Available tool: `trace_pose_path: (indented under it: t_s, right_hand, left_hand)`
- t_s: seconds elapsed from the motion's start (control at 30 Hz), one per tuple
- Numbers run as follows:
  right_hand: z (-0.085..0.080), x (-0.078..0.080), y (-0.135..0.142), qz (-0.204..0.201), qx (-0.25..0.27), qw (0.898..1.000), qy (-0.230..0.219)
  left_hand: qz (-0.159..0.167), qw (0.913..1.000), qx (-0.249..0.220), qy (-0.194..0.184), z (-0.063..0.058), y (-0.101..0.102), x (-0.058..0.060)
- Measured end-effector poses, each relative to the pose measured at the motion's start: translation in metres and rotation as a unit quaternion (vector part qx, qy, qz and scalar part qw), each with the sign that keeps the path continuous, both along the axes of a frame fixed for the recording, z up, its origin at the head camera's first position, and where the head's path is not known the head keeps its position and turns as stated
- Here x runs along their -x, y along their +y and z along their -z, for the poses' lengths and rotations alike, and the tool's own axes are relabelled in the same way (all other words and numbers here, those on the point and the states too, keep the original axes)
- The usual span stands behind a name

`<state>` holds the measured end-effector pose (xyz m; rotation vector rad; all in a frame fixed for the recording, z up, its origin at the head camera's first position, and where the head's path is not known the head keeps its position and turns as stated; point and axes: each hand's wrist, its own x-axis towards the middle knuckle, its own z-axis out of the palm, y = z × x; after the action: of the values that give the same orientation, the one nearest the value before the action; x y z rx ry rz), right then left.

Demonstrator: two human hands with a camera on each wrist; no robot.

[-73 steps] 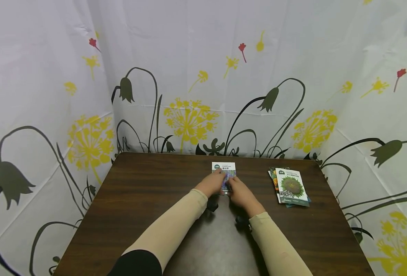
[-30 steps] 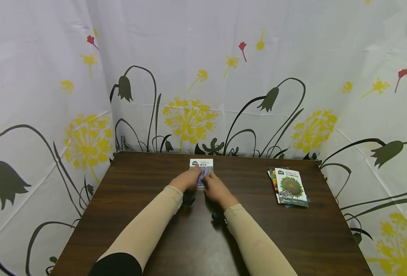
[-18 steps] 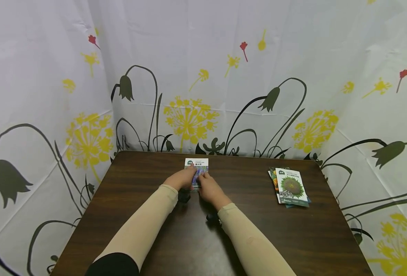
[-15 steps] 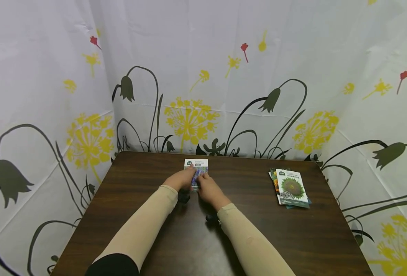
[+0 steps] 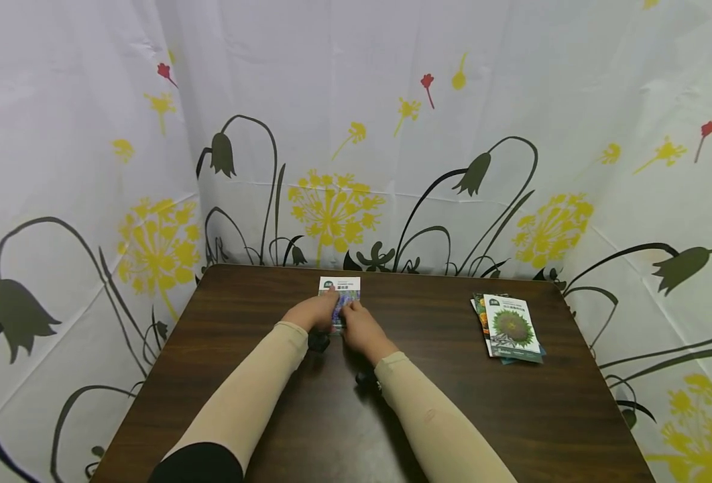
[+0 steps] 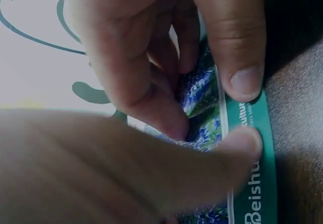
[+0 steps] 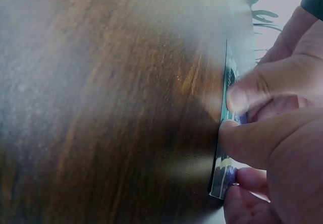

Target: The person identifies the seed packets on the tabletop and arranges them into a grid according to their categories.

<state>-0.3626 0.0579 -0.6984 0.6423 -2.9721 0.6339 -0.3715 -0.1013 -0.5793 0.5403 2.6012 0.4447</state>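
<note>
One left grip [image 5: 314, 312] and one right grip [image 5: 365, 332], angled inward, close together, both pinching a purple-flowered packet [image 5: 349, 294]

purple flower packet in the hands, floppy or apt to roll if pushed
The purple flower packet looks thin in the right wrist view, so probably light. Its front seems creased, suggesting it may bend. Being flat, it's unlikely to roll.

Curtain [image 5: 356, 100]: 12 o'clock, behind table [image 5: 253, 302]. Held packet [image 5: 349, 294]: near table's far edge. Left hand [image 5: 312, 312]: packet's 8 o'clock, touching. Right hand [image 5: 365, 330]: packet's 4 o'clock, touching. Packet stack [image 5: 511, 329]: 3 o'clock, well apart, on table.
</note>
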Motion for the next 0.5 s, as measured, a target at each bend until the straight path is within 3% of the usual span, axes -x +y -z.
trace_pose_path:
  t_s: [0.13, 0.17, 0.3, 0.5]
  right_hand:
    - [-0.005, -0.005, -0.002, -0.002, 0.017, 1.0, 0.005]
    - [-0.014, -0.012, -0.003, -0.003, 0.014, 1.0, 0.009]
    - [-0.026, -0.019, -0.003, -0.016, 0.04, 0.999, 0.012]
    - [-0.022, -0.019, 0.006, -0.028, 0.08, 0.996, -0.024]
  left_hand:
    - [-0.021, 0.9995, -0.013, 0.021, 0.003, -0.001, -0.002]
    - [-0.02, 0.9989, -0.014, 0.04, 0.011, -0.004, 0.001]
    - [-0.014, 0.9975, -0.003, 0.069, 0.013, -0.004, -0.002]
    - [-0.023, 0.999, -0.014, 0.035, 0.006, -0.001, -0.013]
